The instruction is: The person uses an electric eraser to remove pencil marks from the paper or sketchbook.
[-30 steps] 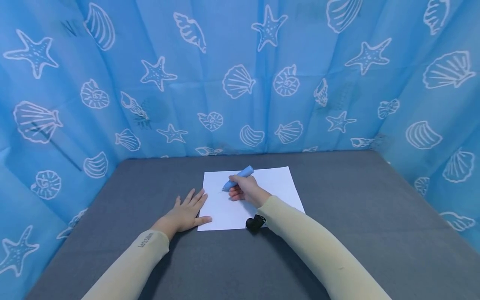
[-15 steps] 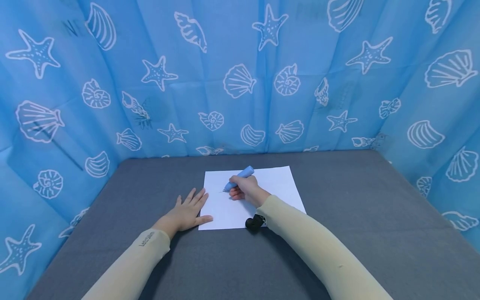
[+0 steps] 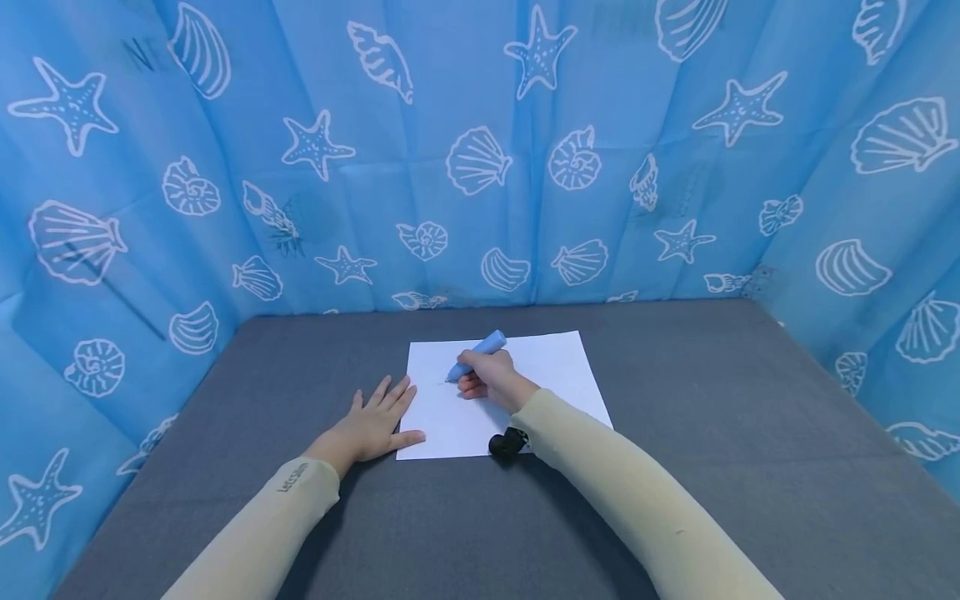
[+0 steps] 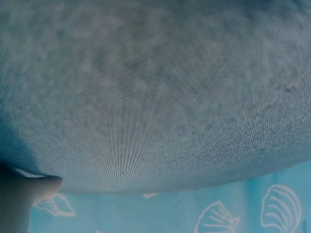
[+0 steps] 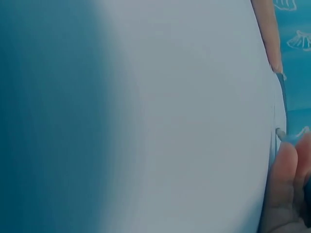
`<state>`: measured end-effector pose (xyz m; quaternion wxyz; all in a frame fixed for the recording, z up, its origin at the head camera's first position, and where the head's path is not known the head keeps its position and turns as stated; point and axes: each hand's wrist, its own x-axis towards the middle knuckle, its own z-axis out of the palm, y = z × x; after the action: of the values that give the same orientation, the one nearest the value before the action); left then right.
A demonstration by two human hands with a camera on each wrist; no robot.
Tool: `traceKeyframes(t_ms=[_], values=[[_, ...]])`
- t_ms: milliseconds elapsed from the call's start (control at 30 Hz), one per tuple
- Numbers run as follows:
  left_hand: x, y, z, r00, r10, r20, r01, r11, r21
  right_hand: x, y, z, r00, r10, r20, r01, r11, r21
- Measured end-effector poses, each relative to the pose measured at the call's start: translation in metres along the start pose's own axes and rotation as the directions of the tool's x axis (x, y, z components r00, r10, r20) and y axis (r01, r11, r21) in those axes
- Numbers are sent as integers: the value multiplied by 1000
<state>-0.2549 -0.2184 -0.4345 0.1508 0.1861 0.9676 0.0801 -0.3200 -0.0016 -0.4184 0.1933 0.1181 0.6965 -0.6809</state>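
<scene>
A white sheet of paper [image 3: 555, 367] lies on the grey table. My right hand [image 3: 491, 379] pinches a thick light-blue pen [image 3: 492, 341], tilted, with its tip at the paper's left half. Just left of the tip is a faint short mark. My left hand [image 3: 367, 429] lies flat with fingers spread at the sheet's left edge, fingertips and thumb over the paper. In the right wrist view the curled fingers [image 5: 284, 174] show at the lower right by the pale pen tip. The left wrist view shows only a dark part of the hand [image 4: 29, 199].
Grey cloth [image 3: 712, 400] covers the table around the sheet. A blue curtain [image 3: 480, 225] with white shells and starfish stands behind and at both sides. A black wrist camera [image 3: 506, 446] sits under the right wrist, over the paper's front edge.
The pen tip has shifted very slightly right, and a faint short line now shows to its left. The left hand has stayed in place on the paper's edge.
</scene>
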Motion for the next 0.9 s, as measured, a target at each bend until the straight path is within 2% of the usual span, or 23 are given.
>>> traceKeyframes(t_ms=[267, 467, 700, 900], values=[[-1, 0, 0, 1000, -12, 7, 12, 1000, 4, -1, 0, 1, 1000, -5, -4, 5, 1000, 2], [-5, 3, -3, 1000, 4, -10, -4, 1000, -7, -2, -1, 3, 1000, -1, 11, 1, 1000, -4], [-6, 4, -4, 1000, 7, -9, -7, 1000, -1, -2, -1, 1, 1000, -23, 11, 22, 997, 73], [-2, 1, 0, 1000, 7, -1, -7, 1000, -4, -1, -1, 1, 999, 31, 40, -34, 996, 78]])
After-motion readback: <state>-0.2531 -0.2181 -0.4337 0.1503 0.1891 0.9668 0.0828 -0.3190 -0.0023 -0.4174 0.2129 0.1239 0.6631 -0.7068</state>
